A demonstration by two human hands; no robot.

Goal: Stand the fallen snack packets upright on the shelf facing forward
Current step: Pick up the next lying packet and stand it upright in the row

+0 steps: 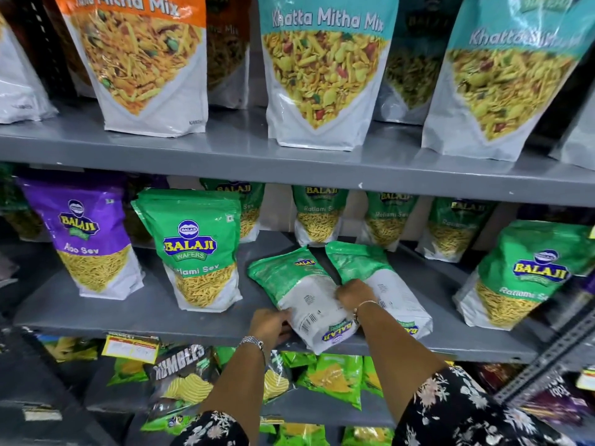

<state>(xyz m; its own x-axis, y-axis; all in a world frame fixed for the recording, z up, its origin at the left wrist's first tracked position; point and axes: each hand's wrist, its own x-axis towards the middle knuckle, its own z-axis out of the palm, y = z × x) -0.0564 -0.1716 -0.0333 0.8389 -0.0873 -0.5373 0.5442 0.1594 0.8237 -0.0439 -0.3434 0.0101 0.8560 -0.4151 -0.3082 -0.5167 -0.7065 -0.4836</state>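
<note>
Two green and white Balaji packets lie flat, back side up, on the middle grey shelf (161,313). The left fallen packet (299,284) overhangs the shelf's front edge with its base toward me. My left hand (270,326) grips its lower left corner. My right hand (354,294) pinches its right edge, between the two packets. The right fallen packet (383,278) lies beside it, untouched as far as I can tell. An upright green Ratlami Sev packet (199,252) stands to the left, facing forward.
A purple Aloo Sev packet (87,239) stands far left, another green packet (528,275) leans at the right. Several green packets stand at the shelf's back. Large Khatta Mitha Mix bags (325,72) fill the shelf above. Chip packets sit on the shelf below.
</note>
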